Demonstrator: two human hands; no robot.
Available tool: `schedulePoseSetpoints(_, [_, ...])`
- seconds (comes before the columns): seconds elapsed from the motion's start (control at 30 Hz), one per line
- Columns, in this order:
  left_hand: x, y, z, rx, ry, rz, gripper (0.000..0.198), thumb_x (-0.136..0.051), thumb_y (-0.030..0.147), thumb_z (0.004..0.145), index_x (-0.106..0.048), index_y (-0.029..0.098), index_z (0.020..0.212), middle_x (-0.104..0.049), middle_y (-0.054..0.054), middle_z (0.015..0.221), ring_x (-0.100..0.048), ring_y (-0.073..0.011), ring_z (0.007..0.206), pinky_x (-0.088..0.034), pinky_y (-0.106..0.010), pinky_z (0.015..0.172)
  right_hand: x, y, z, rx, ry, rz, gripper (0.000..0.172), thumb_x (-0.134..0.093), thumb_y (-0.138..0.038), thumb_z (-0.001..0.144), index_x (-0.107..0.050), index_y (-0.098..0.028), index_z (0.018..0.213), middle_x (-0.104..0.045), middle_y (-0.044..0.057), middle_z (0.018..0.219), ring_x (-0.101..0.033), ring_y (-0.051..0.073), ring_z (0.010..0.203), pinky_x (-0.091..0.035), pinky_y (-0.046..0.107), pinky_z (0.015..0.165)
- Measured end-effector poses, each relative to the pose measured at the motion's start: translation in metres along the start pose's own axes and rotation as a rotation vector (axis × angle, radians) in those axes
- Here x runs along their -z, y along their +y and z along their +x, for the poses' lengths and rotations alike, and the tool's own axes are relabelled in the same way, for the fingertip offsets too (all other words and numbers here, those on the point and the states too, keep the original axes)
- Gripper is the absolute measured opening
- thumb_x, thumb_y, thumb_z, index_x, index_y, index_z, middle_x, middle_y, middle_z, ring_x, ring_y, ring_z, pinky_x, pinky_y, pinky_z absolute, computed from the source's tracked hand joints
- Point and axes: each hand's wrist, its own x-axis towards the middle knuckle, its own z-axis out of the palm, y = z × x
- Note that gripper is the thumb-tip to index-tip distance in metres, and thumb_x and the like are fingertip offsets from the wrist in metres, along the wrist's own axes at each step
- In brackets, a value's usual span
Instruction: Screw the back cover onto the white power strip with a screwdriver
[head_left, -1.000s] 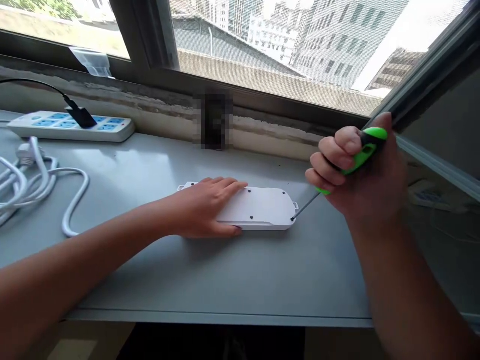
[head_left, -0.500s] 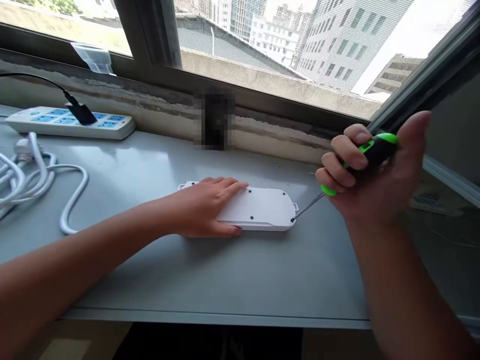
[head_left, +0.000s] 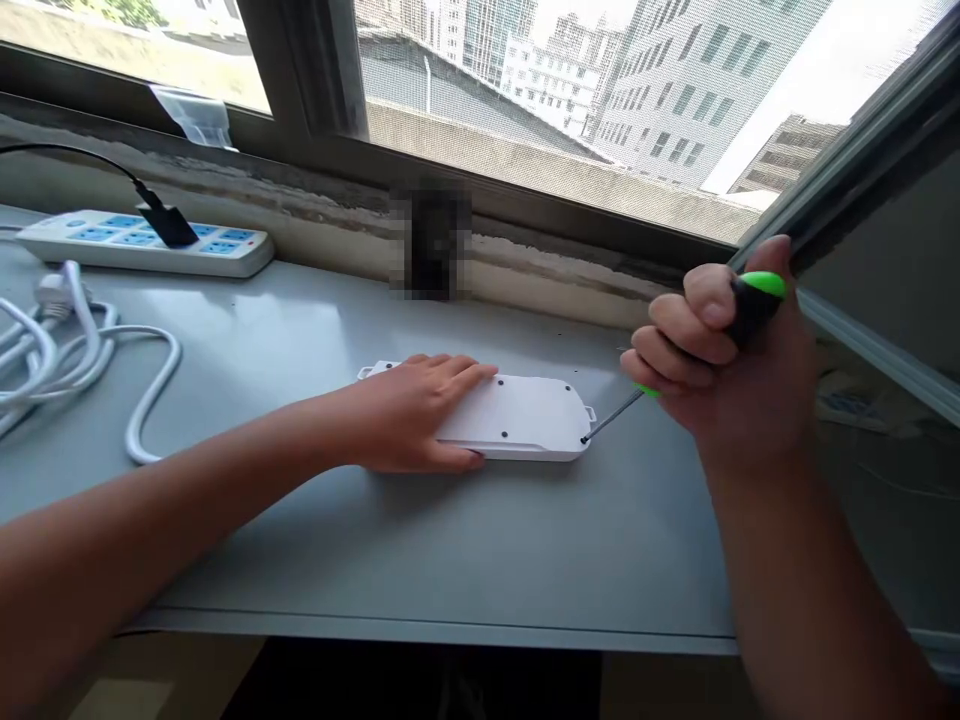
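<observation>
A white power strip (head_left: 525, 420) lies face down on the grey sill table (head_left: 450, 560), its flat back with small screw holes upward. My left hand (head_left: 412, 410) lies flat on its left half, fingers stretched out, pressing it down. My right hand (head_left: 720, 360) is closed round the green and black handle of a screwdriver (head_left: 750, 300). The thin metal shaft slants down to the left, and its tip sits in the screw hole at the strip's near right corner.
A second white power strip (head_left: 142, 243) with blue sockets and a black plug lies at the back left. A coiled white cable (head_left: 82, 360) rests at the left edge. The window frame (head_left: 315, 90) runs behind; an open sash stands at the right.
My right hand has re-gripped the handle: the thumb opened half a second ago and is now wrapped round it again. The tip stays in the same screw hole. The left hand has not moved.
</observation>
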Motion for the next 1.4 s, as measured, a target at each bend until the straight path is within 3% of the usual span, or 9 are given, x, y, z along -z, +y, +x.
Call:
schedulePoseSetpoints(0.1, [0.001,0.000,0.000,0.001,-0.005,0.001,0.096,-0.065,0.065,0.091,-0.034,0.016,0.168,-0.051,-0.019,0.162,-0.052,-0.0420,0.143,-0.042,-0.048,0.117,0.006,-0.005,-0.002,-0.021,0.025,0.035,0.042,-0.064,-0.055,0.097,-0.060,-0.022,0.070,-0.021,-0.009,0.047,-0.012,0.005,0.036,-0.020,0.022,0.035])
schedulePoseSetpoints(0.37, [-0.002,-0.002,0.000,0.005,0.009,-0.001,0.096,-0.064,0.067,0.091,-0.034,0.019,0.168,-0.051,-0.018,0.162,-0.051,-0.0427,0.144,-0.043,-0.050,0.115,0.021,-0.016,-0.004,0.048,0.279,-0.017,0.044,-0.084,-0.050,0.075,-0.051,-0.023,0.064,-0.022,-0.011,0.045,-0.013,0.004,0.035,-0.013,0.023,0.034])
schedulePoseSetpoints(0.57, [-0.004,-0.005,0.001,-0.012,0.015,0.003,0.094,-0.061,0.067,0.092,-0.034,0.018,0.168,-0.050,-0.018,0.163,-0.051,-0.0427,0.144,-0.044,-0.051,0.115,0.018,-0.008,0.000,0.084,0.500,-0.065,0.058,-0.064,-0.068,0.087,-0.040,-0.022,0.061,-0.016,-0.008,0.047,-0.014,0.005,0.035,-0.009,0.027,0.037])
schedulePoseSetpoints(0.8, [-0.002,-0.003,0.001,-0.041,0.025,-0.006,0.091,-0.064,0.062,0.090,-0.038,0.019,0.166,-0.053,-0.017,0.160,-0.053,-0.0414,0.141,-0.045,-0.050,0.115,0.013,-0.003,-0.003,0.186,0.575,-0.117,0.061,-0.081,-0.070,0.071,-0.044,-0.022,0.061,-0.022,-0.009,0.047,-0.022,0.006,0.036,-0.013,0.030,0.039])
schedulePoseSetpoints(1.2, [-0.003,0.001,0.001,-0.037,0.014,-0.009,0.091,-0.066,0.061,0.090,-0.039,0.017,0.165,-0.053,-0.017,0.161,-0.052,-0.0392,0.142,-0.044,-0.048,0.116,0.010,0.004,0.000,0.259,0.621,-0.145,0.064,-0.074,-0.075,0.076,-0.042,-0.022,0.060,-0.022,-0.008,0.045,-0.021,0.007,0.036,-0.015,0.029,0.039])
schedulePoseSetpoints(1.3, [-0.004,0.002,0.001,-0.052,0.020,-0.010,0.091,-0.067,0.061,0.089,-0.039,0.017,0.165,-0.054,-0.017,0.160,-0.053,-0.0391,0.141,-0.044,-0.047,0.115,0.007,0.004,0.001,0.229,0.625,-0.127,0.059,-0.072,-0.069,0.079,-0.042,-0.022,0.060,-0.023,-0.008,0.046,-0.021,0.006,0.038,-0.016,0.028,0.041])
schedulePoseSetpoints(1.4, [-0.005,0.003,0.000,-0.063,0.030,-0.015,0.090,-0.067,0.060,0.090,-0.040,0.017,0.164,-0.055,-0.017,0.159,-0.055,-0.0396,0.139,-0.045,-0.048,0.114,0.004,0.005,0.003,0.186,0.638,-0.112,0.057,-0.068,-0.073,0.083,-0.048,-0.023,0.067,-0.027,-0.008,0.049,-0.023,0.007,0.040,-0.019,0.027,0.041])
